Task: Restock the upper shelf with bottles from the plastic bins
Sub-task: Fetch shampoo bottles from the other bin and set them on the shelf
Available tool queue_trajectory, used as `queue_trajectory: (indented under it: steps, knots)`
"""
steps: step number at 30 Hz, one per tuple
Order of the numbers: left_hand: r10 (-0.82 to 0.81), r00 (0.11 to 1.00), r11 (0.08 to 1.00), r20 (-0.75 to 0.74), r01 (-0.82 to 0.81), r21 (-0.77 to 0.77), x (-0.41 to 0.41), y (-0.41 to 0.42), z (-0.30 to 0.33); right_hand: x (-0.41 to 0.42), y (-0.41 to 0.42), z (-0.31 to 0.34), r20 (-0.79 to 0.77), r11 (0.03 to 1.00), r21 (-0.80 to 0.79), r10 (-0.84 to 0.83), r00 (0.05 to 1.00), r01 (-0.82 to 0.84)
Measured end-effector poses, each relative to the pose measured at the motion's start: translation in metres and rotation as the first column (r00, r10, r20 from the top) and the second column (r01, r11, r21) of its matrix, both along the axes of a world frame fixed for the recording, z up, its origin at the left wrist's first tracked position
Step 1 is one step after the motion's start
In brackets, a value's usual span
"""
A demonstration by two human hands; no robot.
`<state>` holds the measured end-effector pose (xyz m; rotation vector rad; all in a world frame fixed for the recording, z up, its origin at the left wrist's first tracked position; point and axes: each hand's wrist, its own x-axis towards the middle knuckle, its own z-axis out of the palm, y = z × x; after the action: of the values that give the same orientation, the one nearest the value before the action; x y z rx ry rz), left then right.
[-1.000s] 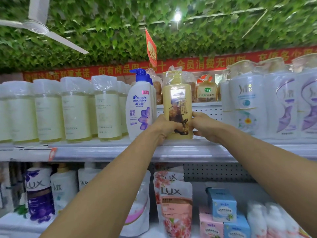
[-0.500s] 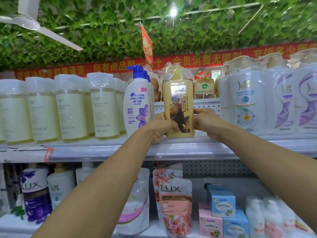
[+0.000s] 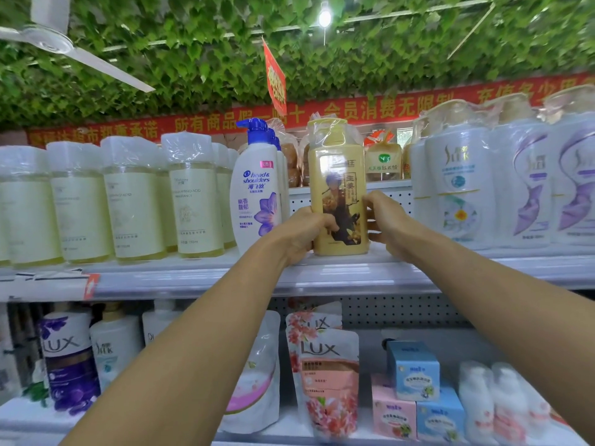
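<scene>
The yellow bottle (image 3: 338, 188) stands upright on the upper shelf (image 3: 354, 272), just right of the white bottle (image 3: 257, 194). The left hand (image 3: 302, 233) and right hand (image 3: 386, 220) grip its sides.

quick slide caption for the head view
Both hands, left hand and right hand, grip a yellow shampoo bottle on the upper shelf.

Upright yellow bottle (image 3: 338, 201) on the upper shelf (image 3: 322, 275), between left hand (image 3: 301, 235) and right hand (image 3: 388, 220).
</scene>
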<state>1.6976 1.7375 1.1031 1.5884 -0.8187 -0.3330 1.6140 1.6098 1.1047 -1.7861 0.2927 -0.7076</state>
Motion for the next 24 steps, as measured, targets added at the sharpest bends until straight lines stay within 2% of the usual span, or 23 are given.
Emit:
queue_trajectory:
  steps: [7,16,24]
  knots:
    - [-0.079,0.996,0.997,0.034,0.079,-0.015,0.003,0.005,-0.001,-0.006,0.000,-0.005,0.110,0.994,-0.080,-0.067,0.992,0.076]
    - [-0.085,0.982,0.996,0.168,0.078,0.047,-0.001,0.009,-0.004,-0.010,0.005,-0.004,0.124,0.984,-0.125,-0.110,0.986,0.126]
    - [0.008,0.975,0.998,0.221,-0.021,0.056,-0.012,0.007,-0.005,-0.009,0.005,-0.006,0.138,0.980,-0.139,-0.126,0.982,0.145]
